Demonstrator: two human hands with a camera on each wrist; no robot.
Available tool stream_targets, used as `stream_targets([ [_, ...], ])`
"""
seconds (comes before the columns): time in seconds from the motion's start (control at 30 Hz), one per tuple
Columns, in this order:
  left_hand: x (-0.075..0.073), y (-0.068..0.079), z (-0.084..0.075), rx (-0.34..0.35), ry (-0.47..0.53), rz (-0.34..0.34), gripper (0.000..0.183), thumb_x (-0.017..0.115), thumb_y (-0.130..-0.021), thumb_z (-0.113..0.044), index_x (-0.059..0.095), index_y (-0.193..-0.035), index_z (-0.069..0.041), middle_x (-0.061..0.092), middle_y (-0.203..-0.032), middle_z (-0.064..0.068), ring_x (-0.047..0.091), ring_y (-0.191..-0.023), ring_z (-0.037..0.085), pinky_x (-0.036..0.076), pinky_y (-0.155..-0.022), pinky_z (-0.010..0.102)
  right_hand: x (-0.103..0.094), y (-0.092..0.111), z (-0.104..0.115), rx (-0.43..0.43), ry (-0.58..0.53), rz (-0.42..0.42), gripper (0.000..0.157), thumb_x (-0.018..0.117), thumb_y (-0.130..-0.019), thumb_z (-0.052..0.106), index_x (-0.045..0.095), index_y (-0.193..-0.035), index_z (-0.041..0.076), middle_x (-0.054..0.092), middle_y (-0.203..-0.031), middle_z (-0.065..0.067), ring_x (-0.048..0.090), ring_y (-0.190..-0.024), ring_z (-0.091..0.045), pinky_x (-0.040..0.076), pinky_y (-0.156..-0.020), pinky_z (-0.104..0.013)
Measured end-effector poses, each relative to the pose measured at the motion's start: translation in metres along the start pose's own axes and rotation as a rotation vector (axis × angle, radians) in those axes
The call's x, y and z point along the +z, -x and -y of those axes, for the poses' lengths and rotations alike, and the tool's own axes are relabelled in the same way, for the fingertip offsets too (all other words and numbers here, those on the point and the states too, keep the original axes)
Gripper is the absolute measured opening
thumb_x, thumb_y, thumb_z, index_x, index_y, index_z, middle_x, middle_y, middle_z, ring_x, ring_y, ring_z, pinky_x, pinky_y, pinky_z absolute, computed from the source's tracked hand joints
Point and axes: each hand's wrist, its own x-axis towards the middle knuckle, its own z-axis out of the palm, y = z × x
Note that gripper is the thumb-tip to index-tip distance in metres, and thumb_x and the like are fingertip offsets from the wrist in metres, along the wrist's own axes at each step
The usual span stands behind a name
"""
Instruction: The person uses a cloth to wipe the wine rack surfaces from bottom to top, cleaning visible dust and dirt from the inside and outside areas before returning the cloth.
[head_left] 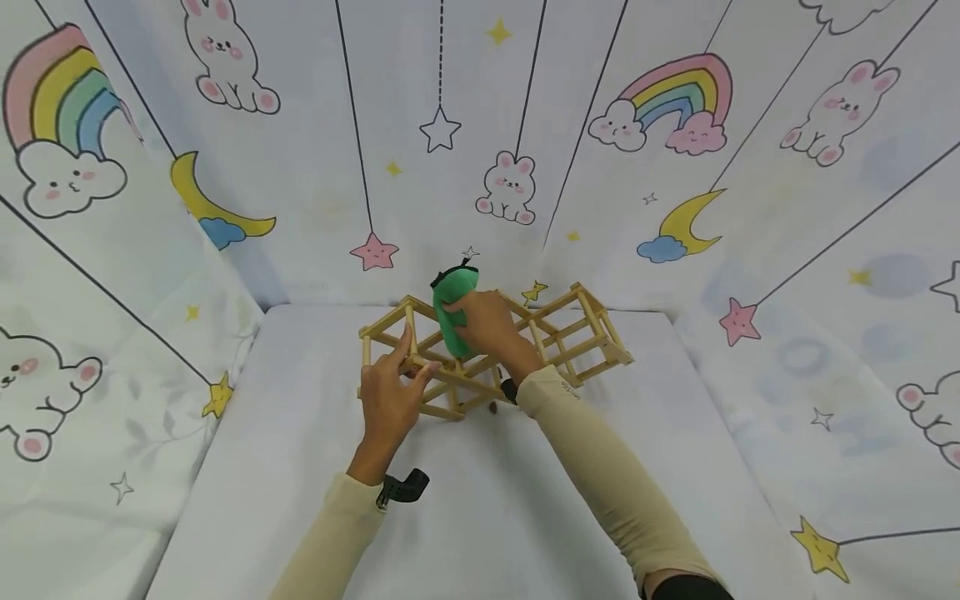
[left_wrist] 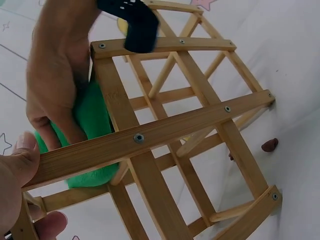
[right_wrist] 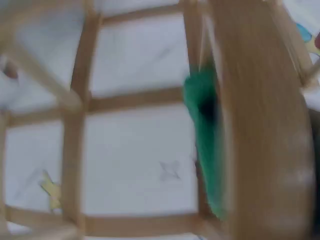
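A wooden rack of screwed slats (left_wrist: 182, 121) stands on the white surface. My left hand (head_left: 390, 396) is at its left end, and in the left wrist view the thumb (left_wrist: 25, 155) lies on a slat with a fingertip below it. My right hand (head_left: 491, 325) grips a green cloth piece (head_left: 453, 292) with a black edge and a small loop at its top. In the left wrist view, the cloth (left_wrist: 92, 135) sits among the slats, with the right fingers over it. The right wrist view is blurred; the green cloth (right_wrist: 202, 135) shows there beside a slat.
A small dark brown lump (left_wrist: 270, 145) lies on the white surface near the rack's front. Black devices (head_left: 405, 486) are worn at both wrists. Cloth walls printed with rabbits and rainbows (head_left: 675, 100) rise behind the rack and at both sides.
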Motion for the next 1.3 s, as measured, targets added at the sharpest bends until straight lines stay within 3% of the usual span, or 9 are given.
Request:
stream_targets([
  [0.17, 0.0, 0.0, 0.0, -0.008, -0.008, 0.005, 0.081, 0.09, -0.086, -0.029, 0.053, -0.156, -0.009, 0.076, -0.084, 0.014, 0.067, -0.078, 0.032, 0.041, -0.088, 0.051, -0.019, 0.007, 0.003, -0.007, -0.035, 0.148, 0.042, 0.087, -0.088, 0.009, 0.079, -0.128, 0.02, 0.073, -0.137, -0.01, 0.072, -0.12, -0.031, 0.063, -0.092, -0.042],
  [0.4, -0.002, -0.004, -0.001, -0.01, 0.002, 0.01, 0.08, 0.088, -0.088, -0.031, 0.052, -0.156, -0.01, 0.077, -0.086, 0.015, 0.067, -0.079, 0.032, 0.039, -0.089, 0.049, 0.014, 0.001, 0.011, 0.035, -0.048, -0.312, 0.04, 0.076, -0.098, 0.007, 0.073, -0.137, 0.015, 0.076, -0.129, -0.016, 0.077, -0.108, -0.034, 0.064, -0.086, -0.045],
  [0.6, -0.001, -0.003, -0.001, -0.009, 0.004, 0.003, 0.08, 0.089, -0.086, -0.028, 0.054, -0.155, -0.008, 0.076, -0.085, 0.014, 0.067, -0.079, 0.031, 0.04, -0.09, 0.051, 0.002, 0.006, 0.016, 0.024, 0.035, -0.006, 0.036, 0.075, -0.092, -0.001, 0.08, -0.126, 0.012, 0.08, -0.122, -0.01, 0.077, -0.104, -0.03, 0.064, -0.084, -0.04],
  [0.67, -0.001, -0.003, -0.001, -0.002, 0.004, -0.003, 0.079, 0.09, -0.086, -0.028, 0.055, -0.154, -0.008, 0.076, -0.084, 0.013, 0.067, -0.078, 0.03, 0.041, -0.09, 0.052, -0.008, 0.008, 0.019, 0.048, -0.003, -0.007, 0.039, 0.08, -0.091, 0.003, 0.079, -0.128, 0.016, 0.078, -0.129, -0.009, 0.075, -0.112, -0.031, 0.064, -0.09, -0.041],
  [0.87, 0.001, -0.005, 0.0, 0.001, 0.003, 0.005, 0.08, 0.089, -0.086, -0.03, 0.054, -0.155, -0.008, 0.075, -0.084, 0.013, 0.067, -0.077, 0.029, 0.037, -0.084, 0.046, 0.003, -0.002, 0.025, -0.03, -0.341, -0.625, 0.042, 0.083, -0.094, 0.01, 0.076, -0.134, 0.018, 0.07, -0.139, -0.018, 0.067, -0.13, -0.036, 0.056, -0.108, -0.048],
  [0.93, 0.002, -0.005, 0.001, 0.002, 0.0, 0.005, 0.081, 0.09, -0.086, -0.03, 0.055, -0.155, -0.008, 0.074, -0.083, 0.013, 0.067, -0.077, 0.03, 0.035, -0.082, 0.044, 0.012, -0.009, 0.026, -0.099, -0.384, -0.73, 0.042, 0.081, -0.095, 0.01, 0.075, -0.135, 0.016, 0.068, -0.141, -0.021, 0.064, -0.133, -0.039, 0.053, -0.112, -0.05],
  [1.03, 0.003, -0.004, 0.001, -0.001, 0.007, 0.002, 0.08, 0.09, -0.085, -0.027, 0.055, -0.155, -0.008, 0.073, -0.082, 0.014, 0.067, -0.077, 0.032, 0.035, -0.082, 0.044, 0.026, -0.017, 0.025, -0.136, -0.309, -0.649, 0.042, 0.077, -0.099, 0.011, 0.072, -0.14, 0.014, 0.066, -0.143, -0.022, 0.064, -0.133, -0.039, 0.054, -0.111, -0.049],
  [1.2, 0.003, -0.002, -0.001, -0.017, 0.012, 0.026, 0.08, 0.089, -0.087, -0.03, 0.053, -0.156, -0.011, 0.074, -0.083, 0.014, 0.068, -0.078, 0.031, 0.038, -0.086, 0.046, 0.029, -0.015, 0.019, 0.011, -0.023, -0.349, 0.031, 0.069, -0.103, 0.009, 0.077, -0.133, 0.014, 0.076, -0.124, -0.017, 0.075, -0.108, -0.034, 0.063, -0.086, -0.044],
  [1.3, 0.003, -0.001, -0.001, -0.02, 0.006, 0.018, 0.08, 0.089, -0.087, -0.03, 0.054, -0.156, -0.011, 0.074, -0.083, 0.014, 0.068, -0.077, 0.03, 0.038, -0.085, 0.045, 0.021, -0.012, 0.018, 0.055, 0.029, -0.37, 0.022, 0.066, -0.105, 0.007, 0.082, -0.12, 0.01, 0.077, -0.11, -0.018, 0.076, -0.094, -0.034, 0.063, -0.075, -0.045],
])
